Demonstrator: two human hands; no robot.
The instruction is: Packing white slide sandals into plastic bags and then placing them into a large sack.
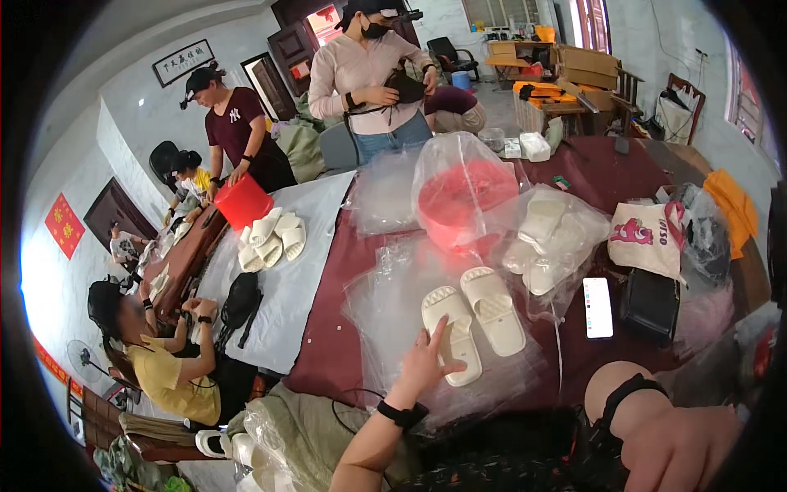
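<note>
Two cream slide sandals lie side by side on clear plastic bags on a dark red table (332,344). My left hand (426,362) rests with fingers spread on the left sandal (452,332), one finger pointing up along it. The right sandal (494,310) lies untouched beside it. My right hand (684,447) is at the lower right, near my body, curled into a loose fist with a black strap around the wrist; nothing shows in it.
A red bucket (466,197) wrapped in clear plastic stands behind the sandals, a bag of more cream sandals (548,238) to its right. A phone (598,307), a black pouch (652,303) and a printed tote (648,238) lie at right. Other people work at the far and left tables.
</note>
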